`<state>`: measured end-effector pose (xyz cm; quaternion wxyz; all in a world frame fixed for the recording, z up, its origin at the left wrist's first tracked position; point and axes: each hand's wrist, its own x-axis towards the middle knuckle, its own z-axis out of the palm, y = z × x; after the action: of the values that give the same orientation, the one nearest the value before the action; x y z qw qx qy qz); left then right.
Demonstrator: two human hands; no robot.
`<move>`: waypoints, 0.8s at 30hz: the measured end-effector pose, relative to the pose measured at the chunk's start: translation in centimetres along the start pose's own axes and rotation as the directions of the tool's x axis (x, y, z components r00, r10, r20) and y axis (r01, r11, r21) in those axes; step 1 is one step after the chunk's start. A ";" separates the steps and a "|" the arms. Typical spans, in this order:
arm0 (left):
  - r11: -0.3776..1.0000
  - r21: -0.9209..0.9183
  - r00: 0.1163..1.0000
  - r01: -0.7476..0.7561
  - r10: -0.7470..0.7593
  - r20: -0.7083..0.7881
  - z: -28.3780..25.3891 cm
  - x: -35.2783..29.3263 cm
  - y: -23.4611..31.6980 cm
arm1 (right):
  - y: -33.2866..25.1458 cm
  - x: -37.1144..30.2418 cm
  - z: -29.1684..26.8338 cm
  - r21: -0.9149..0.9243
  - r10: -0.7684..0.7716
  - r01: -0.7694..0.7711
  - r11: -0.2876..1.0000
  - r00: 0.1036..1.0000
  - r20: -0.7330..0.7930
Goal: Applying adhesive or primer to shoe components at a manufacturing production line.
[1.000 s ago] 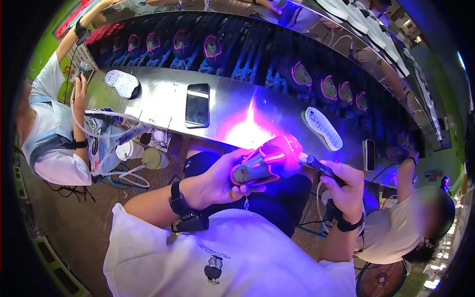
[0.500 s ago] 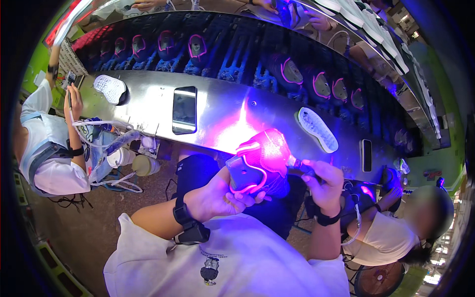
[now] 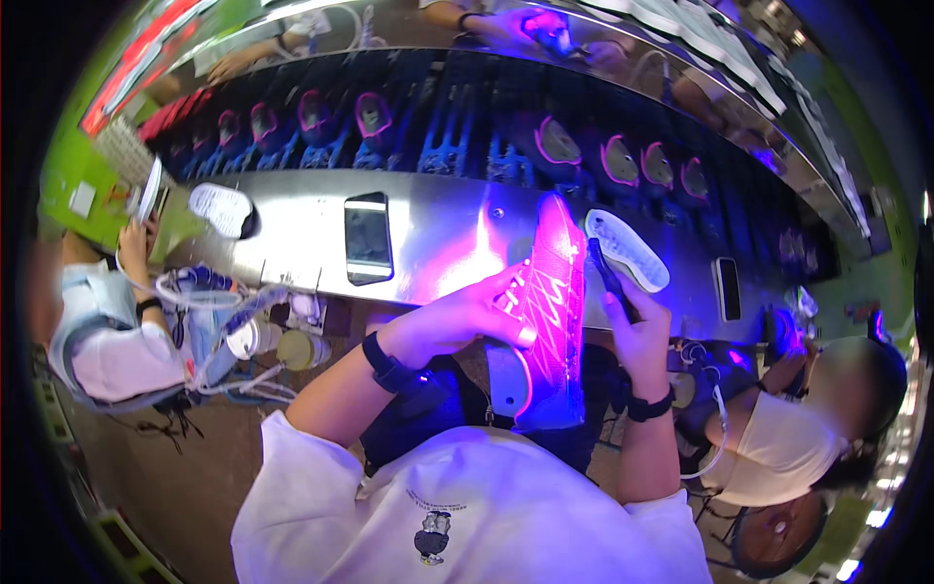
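A bright pink shoe upper (image 3: 556,321) on a last stands nearly upright in front of me, its narrow end toward the bench, under violet light. My left hand (image 3: 465,316) is closed round its left side, with the thumb over the lacing area. In my right hand (image 3: 639,336) is a dark-handled brush (image 3: 611,268), pointing up beside the upper's right side. Whether its tip touches the upper I cannot tell. Just beyond the brush, a white shoe sole (image 3: 630,255) lies on the metal bench (image 3: 302,224).
Another white sole (image 3: 222,209) and a phone (image 3: 368,238) lie on the bench to the left, a second phone (image 3: 727,289) to the right. Beyond runs a dark conveyor (image 3: 452,122) with several pink-edged uppers. People sit on both sides; hoses and pots (image 3: 304,350) are at left.
My left hand has turned the upper from lying toward the right to nearly upright. The brush has swung away from its surface and now points upward.
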<state>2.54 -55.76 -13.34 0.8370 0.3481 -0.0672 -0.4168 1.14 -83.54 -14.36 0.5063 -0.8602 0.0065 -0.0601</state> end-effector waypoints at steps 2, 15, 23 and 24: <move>0.978 0.143 0.988 -0.155 0.153 0.024 0.7 0.7 1.3 | -1.5 -2.0 0.3 -0.055 -0.035 0.034 0.998 0.999 -0.007; 0.383 0.848 0.725 0.367 0.453 -0.519 -10.7 9.6 12.1 | 9.5 -0.1 -4.9 0.388 0.416 -0.417 0.822 0.905 0.091; 0.010 0.609 0.477 0.793 0.611 -0.632 -25.4 18.6 20.9 | 14.1 0.5 -2.2 0.422 0.289 -0.243 0.873 0.956 -0.047; -0.065 0.580 0.446 0.812 0.711 -0.544 -25.8 19.1 20.1 | 14.2 0.5 -2.4 0.396 0.306 -0.266 0.879 0.951 -0.039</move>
<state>38.30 -48.12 -23.21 0.1263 0.9841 0.1251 -0.0004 2.11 -92.56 -25.51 0.6678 -0.7291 0.1470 -0.0279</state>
